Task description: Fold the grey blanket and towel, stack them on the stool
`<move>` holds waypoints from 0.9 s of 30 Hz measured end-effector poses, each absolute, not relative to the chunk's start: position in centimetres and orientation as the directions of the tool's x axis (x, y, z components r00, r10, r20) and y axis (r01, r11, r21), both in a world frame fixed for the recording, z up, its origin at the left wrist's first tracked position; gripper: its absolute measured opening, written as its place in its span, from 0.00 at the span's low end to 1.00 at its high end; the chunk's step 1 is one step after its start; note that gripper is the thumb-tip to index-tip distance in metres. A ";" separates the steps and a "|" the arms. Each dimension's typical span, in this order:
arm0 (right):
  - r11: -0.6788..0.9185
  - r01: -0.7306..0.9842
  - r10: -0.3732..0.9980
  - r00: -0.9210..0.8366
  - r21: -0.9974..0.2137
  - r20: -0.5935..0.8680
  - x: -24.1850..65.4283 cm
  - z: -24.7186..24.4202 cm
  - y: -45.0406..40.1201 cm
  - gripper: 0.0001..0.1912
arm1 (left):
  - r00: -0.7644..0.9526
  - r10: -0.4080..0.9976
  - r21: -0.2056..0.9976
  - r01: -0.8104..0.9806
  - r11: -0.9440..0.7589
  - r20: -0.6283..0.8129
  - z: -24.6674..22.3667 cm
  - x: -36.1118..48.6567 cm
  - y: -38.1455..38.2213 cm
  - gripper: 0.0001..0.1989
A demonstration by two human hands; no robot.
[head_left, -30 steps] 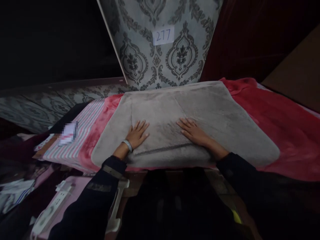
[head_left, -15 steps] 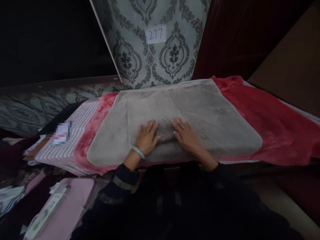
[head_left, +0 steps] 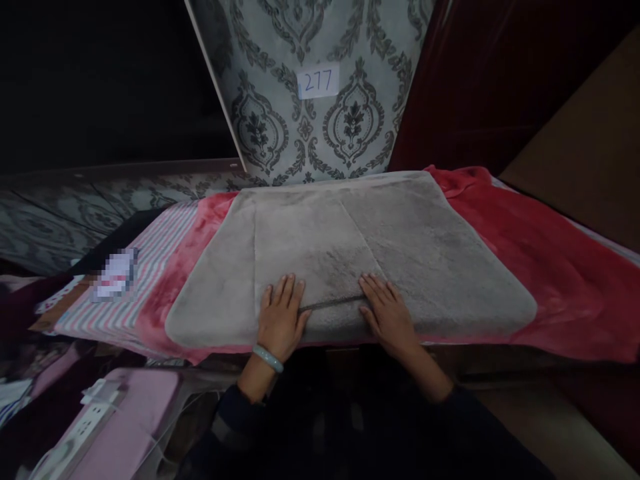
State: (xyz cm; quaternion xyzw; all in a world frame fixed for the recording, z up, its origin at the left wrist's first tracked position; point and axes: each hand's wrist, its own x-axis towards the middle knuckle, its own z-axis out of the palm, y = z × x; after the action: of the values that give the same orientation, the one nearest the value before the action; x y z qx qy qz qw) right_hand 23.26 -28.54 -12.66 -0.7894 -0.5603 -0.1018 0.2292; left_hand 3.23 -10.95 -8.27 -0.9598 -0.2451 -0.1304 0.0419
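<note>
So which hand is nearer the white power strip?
Left. The left hand rests on the grey plush blanket, forward and to the right of the white power strip; the right hand rests there too, farther to the right.

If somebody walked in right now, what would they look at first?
Probably the big grey blanket in the middle, spread over a bright red blanket, with the left hand and right hand flat on its near edge. Next, maybe the white paper saying 277 on the swirly wall behind.
</note>
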 end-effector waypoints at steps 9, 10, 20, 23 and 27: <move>-0.210 0.938 0.894 0.298 -0.275 0.334 25.0 -6.6 -21.4 0.33 | 0.817 0.483 -0.032 0.518 -0.855 0.315 -8.5 2.8 -11.4 0.29; -0.182 0.948 0.919 0.259 -0.263 0.296 25.2 -6.2 -20.1 0.34 | 0.818 0.481 -0.035 0.517 -0.856 0.315 -8.5 2.8 -11.4 0.29; 0.160 0.970 0.979 -0.132 -0.184 0.156 24.8 -7.8 -20.8 0.30 | 0.821 0.466 -0.032 0.503 -0.864 0.330 -8.9 2.4 -11.3 0.29; 0.209 0.958 0.963 -0.166 -0.195 0.212 23.4 -8.4 -23.8 0.30 | 0.819 0.468 -0.019 0.502 -0.865 0.331 -8.9 2.5 -11.3 0.28; 0.197 0.925 0.964 -0.122 -0.324 0.237 22.7 -8.0 -26.8 0.29 | 0.830 0.473 -0.004 0.496 -0.868 0.295 -8.3 2.5 -11.3 0.29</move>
State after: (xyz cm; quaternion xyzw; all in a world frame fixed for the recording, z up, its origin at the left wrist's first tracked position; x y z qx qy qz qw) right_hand 22.68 -26.79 -8.01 -0.6319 -0.7473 0.0481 0.1996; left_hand 2.55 -11.32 -8.29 -0.9558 -0.2533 -0.1436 0.0400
